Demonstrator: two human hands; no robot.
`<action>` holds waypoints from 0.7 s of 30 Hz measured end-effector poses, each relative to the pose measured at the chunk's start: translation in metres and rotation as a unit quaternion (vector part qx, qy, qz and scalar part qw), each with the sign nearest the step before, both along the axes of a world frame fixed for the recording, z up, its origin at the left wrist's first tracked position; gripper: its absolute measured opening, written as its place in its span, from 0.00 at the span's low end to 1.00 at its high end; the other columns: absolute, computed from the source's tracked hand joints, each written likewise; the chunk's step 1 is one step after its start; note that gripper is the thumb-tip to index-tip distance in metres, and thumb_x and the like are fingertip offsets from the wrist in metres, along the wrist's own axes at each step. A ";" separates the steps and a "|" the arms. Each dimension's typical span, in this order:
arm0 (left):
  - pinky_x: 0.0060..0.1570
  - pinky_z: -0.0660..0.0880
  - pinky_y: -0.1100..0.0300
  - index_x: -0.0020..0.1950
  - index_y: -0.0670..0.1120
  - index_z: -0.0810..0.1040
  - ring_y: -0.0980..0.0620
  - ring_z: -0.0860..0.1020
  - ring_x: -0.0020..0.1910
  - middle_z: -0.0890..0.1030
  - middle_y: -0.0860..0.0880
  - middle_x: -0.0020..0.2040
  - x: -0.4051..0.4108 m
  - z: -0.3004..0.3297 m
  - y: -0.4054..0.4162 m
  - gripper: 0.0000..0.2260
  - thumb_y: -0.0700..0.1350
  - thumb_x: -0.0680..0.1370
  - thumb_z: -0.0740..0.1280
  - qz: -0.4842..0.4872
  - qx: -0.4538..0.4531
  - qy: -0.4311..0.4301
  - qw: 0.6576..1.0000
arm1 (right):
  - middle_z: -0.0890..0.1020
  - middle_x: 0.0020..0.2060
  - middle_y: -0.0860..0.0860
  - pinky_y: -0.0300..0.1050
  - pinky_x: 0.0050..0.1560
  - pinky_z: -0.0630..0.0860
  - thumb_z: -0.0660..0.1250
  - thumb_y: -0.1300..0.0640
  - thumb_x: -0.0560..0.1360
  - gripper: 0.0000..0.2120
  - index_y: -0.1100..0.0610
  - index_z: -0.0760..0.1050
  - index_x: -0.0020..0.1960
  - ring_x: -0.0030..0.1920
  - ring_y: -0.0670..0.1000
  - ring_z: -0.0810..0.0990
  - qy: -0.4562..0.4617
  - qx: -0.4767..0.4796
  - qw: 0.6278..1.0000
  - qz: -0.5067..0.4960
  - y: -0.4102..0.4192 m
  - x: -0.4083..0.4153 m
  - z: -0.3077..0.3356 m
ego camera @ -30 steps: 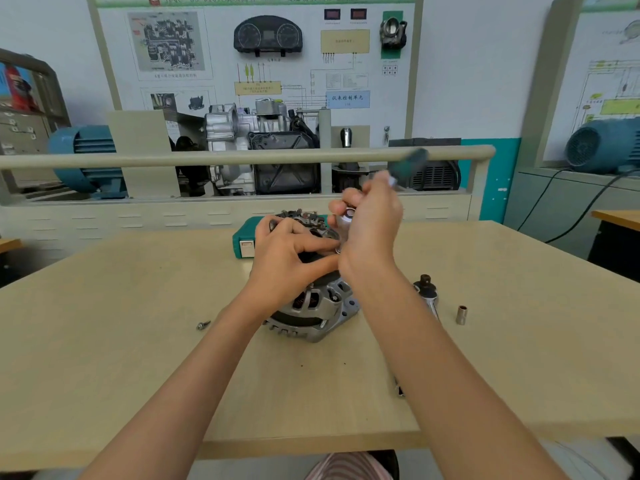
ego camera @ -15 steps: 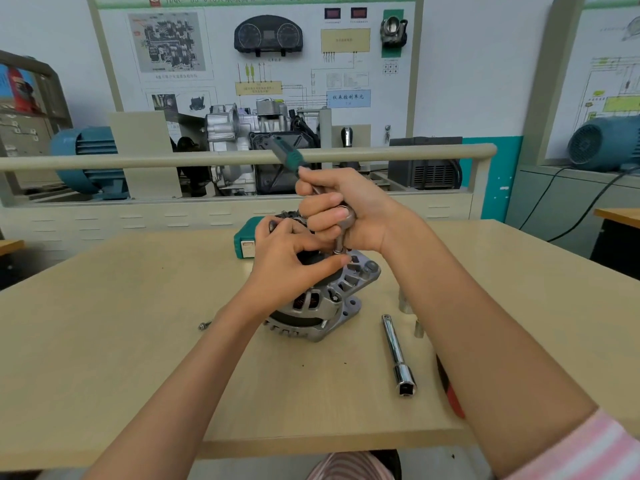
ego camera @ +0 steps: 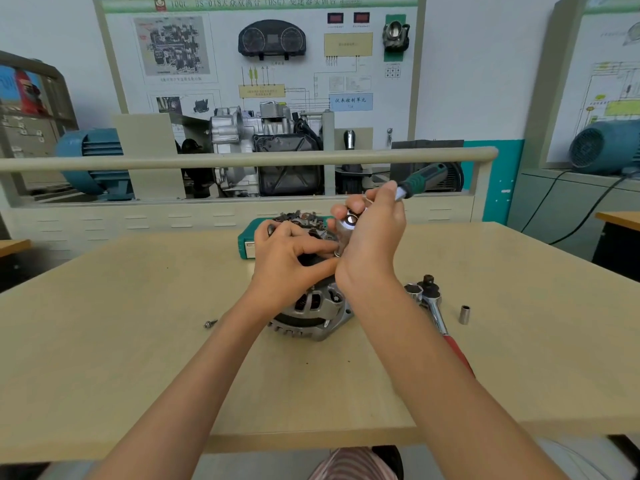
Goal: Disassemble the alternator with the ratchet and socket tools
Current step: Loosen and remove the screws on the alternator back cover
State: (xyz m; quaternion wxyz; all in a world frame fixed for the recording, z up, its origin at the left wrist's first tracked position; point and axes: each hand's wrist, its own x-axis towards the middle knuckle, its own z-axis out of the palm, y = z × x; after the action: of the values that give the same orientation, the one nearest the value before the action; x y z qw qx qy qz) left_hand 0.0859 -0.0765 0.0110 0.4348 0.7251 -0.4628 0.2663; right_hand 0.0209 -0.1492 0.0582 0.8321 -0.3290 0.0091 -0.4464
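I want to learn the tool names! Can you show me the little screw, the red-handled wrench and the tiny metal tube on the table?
Screw [ego camera: 210, 323], head view, on its head end.
Red-handled ratchet [ego camera: 437, 315], head view, on its shiny shaft.
Loose socket [ego camera: 464, 314], head view, on its side wall.

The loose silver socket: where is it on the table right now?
The loose silver socket stands at the table's right side, just right of the red-handled ratchet, apart from it.
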 end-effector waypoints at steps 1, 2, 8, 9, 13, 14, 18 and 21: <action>0.62 0.49 0.61 0.43 0.59 0.80 0.73 0.65 0.46 0.71 0.62 0.35 0.000 0.000 0.000 0.10 0.46 0.68 0.75 -0.003 0.001 0.000 1.000 | 0.66 0.18 0.44 0.34 0.21 0.67 0.49 0.52 0.83 0.15 0.56 0.62 0.40 0.18 0.44 0.67 0.009 -0.005 1.000 0.011 -0.001 0.000 0.001; 0.61 0.49 0.61 0.43 0.59 0.80 0.73 0.65 0.46 0.71 0.62 0.36 0.001 0.000 0.000 0.09 0.46 0.68 0.75 -0.005 0.004 0.000 1.000 | 0.66 0.17 0.43 0.33 0.21 0.66 0.50 0.52 0.83 0.14 0.56 0.62 0.40 0.17 0.44 0.66 0.022 -0.016 0.999 0.027 -0.003 0.000 0.003; 0.60 0.45 0.71 0.40 0.63 0.78 0.61 0.68 0.46 0.77 0.53 0.38 -0.001 0.002 -0.002 0.04 0.56 0.67 0.70 -0.004 0.010 -0.019 1.000 | 0.64 0.17 0.44 0.31 0.20 0.62 0.53 0.49 0.82 0.16 0.53 0.63 0.37 0.16 0.43 0.64 0.127 -0.120 0.968 0.178 -0.016 0.002 0.016; 0.60 0.44 0.72 0.38 0.64 0.77 0.60 0.69 0.47 0.77 0.53 0.38 -0.001 0.003 -0.004 0.03 0.57 0.67 0.69 -0.002 0.015 -0.027 1.000 | 0.63 0.17 0.44 0.32 0.19 0.62 0.53 0.49 0.82 0.16 0.53 0.63 0.37 0.16 0.43 0.63 0.136 -0.134 0.959 0.209 -0.020 0.001 0.018; 0.59 0.50 0.68 0.37 0.66 0.75 0.73 0.62 0.49 0.74 0.55 0.39 0.003 0.002 -0.008 0.07 0.57 0.68 0.73 -0.014 0.023 -0.031 0.999 | 0.62 0.16 0.44 0.32 0.16 0.60 0.53 0.51 0.81 0.17 0.54 0.64 0.35 0.15 0.42 0.61 0.169 -0.202 0.890 0.372 -0.033 -0.001 0.027; 0.59 0.52 0.66 0.37 0.67 0.75 0.75 0.59 0.49 0.74 0.54 0.41 0.003 0.002 -0.008 0.09 0.56 0.67 0.74 -0.014 0.017 -0.021 1.000 | 0.62 0.16 0.44 0.33 0.16 0.60 0.52 0.51 0.81 0.16 0.54 0.64 0.35 0.14 0.41 0.61 0.176 -0.223 0.866 0.410 -0.034 -0.002 0.029; 0.62 0.55 0.58 0.35 0.68 0.74 0.55 0.60 0.58 0.76 0.50 0.48 0.005 0.002 -0.007 0.09 0.57 0.66 0.73 -0.013 0.027 0.022 0.999 | 0.61 0.16 0.43 0.33 0.15 0.60 0.52 0.52 0.81 0.16 0.56 0.64 0.36 0.14 0.41 0.61 0.197 -0.263 0.827 0.457 -0.032 -0.001 0.030; 0.58 0.54 0.62 0.32 0.68 0.73 0.71 0.59 0.55 0.75 0.50 0.44 0.005 0.001 -0.008 0.11 0.55 0.65 0.75 -0.016 0.017 -0.001 1.000 | 0.62 0.15 0.44 0.33 0.15 0.58 0.52 0.51 0.81 0.16 0.56 0.64 0.36 0.14 0.41 0.61 0.166 -0.240 0.848 0.442 -0.031 -0.002 0.026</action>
State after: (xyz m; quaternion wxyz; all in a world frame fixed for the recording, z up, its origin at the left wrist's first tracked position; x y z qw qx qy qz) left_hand 0.0912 -0.0844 0.0124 0.4256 0.7248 -0.4795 0.2523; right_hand 0.0190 -0.1798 0.0843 0.8230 -0.5564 -0.1069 0.0416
